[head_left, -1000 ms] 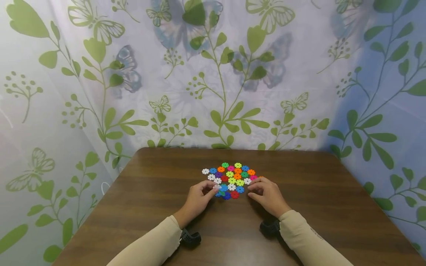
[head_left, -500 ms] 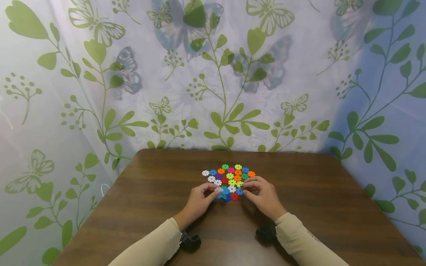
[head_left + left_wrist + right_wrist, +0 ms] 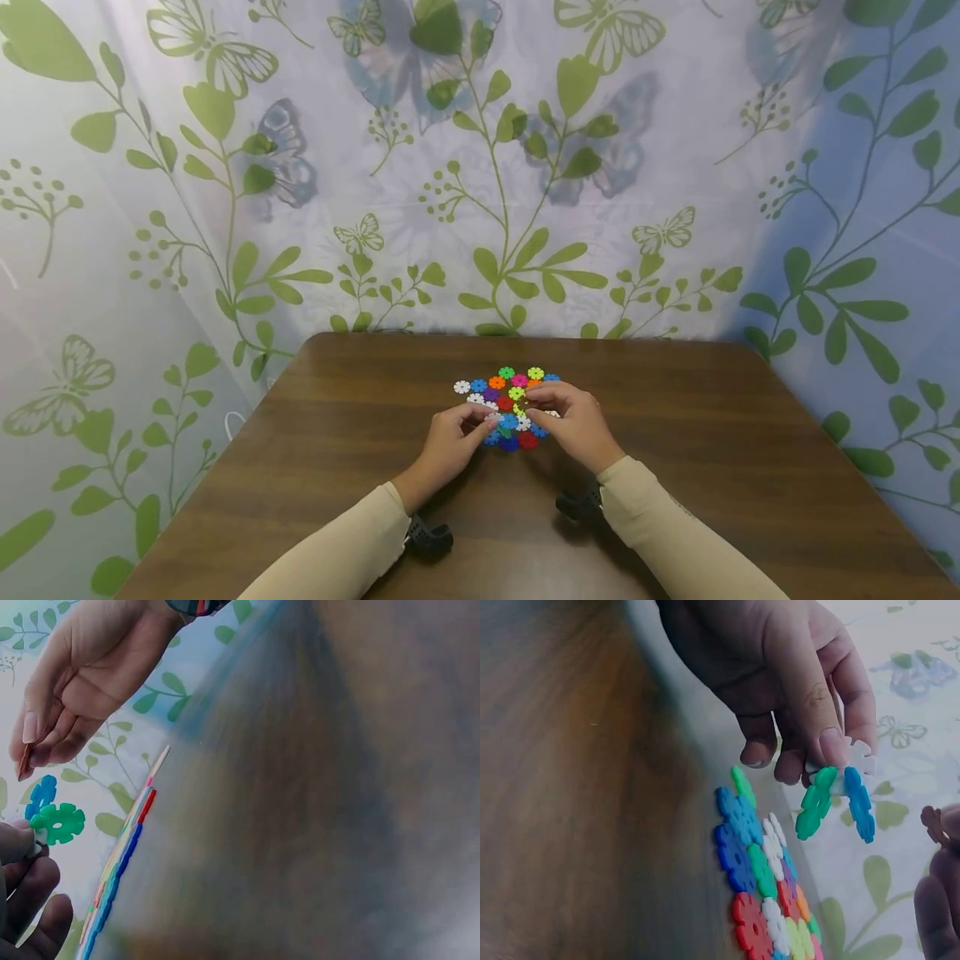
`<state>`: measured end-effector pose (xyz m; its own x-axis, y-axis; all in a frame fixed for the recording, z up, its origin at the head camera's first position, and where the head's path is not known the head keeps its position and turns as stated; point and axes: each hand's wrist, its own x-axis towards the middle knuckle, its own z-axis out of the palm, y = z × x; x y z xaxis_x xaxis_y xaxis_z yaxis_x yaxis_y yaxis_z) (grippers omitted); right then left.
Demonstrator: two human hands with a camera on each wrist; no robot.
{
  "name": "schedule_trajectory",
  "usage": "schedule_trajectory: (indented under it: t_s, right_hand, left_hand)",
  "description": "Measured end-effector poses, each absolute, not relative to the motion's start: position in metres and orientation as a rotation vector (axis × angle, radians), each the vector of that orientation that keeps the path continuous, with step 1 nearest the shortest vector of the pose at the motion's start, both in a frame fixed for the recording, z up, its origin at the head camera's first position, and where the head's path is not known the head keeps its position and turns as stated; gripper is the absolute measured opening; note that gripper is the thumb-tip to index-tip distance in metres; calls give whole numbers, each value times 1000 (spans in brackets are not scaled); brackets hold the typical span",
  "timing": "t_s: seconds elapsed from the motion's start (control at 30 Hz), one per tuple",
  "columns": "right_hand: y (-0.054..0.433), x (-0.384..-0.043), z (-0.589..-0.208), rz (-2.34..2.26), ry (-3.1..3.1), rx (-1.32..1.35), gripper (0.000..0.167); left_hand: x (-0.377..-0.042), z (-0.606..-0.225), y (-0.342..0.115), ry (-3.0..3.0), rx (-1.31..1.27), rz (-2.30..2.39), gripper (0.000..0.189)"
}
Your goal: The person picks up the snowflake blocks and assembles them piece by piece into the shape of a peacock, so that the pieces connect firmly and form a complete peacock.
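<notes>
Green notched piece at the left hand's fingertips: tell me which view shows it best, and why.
The left wrist view: the green piece turns its broad face to that camera, notches and centre hole clear. The right wrist view shows it slanted and narrower; the head view, too small for detail.

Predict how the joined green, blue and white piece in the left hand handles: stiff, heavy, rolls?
Probably stiff: the green disc and blue disc jut out without visibly bending. Likely light: the discs look thin, and the left hand pinches the white part. Pushed, it might rock or catch rather than roll: the discs splay apart.
</notes>
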<state>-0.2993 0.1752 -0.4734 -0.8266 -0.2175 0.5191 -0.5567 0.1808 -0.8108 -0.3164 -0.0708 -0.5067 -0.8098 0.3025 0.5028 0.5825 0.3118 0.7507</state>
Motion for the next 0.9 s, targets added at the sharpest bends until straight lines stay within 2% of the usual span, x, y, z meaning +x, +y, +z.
schedule_trajectory:
  t_s: [0.33, 0.9]
  right_hand:
    - [177, -299, -478, 1734, -2188, 795, 24]
    - [164, -292, -491, 1739, -2232, 804, 21]
  left_hand:
    - [-318, -502, -69, -2323, -819, -1453, 11]
    - [-315, -503, -70, -2173, -1056, -1200, 10]
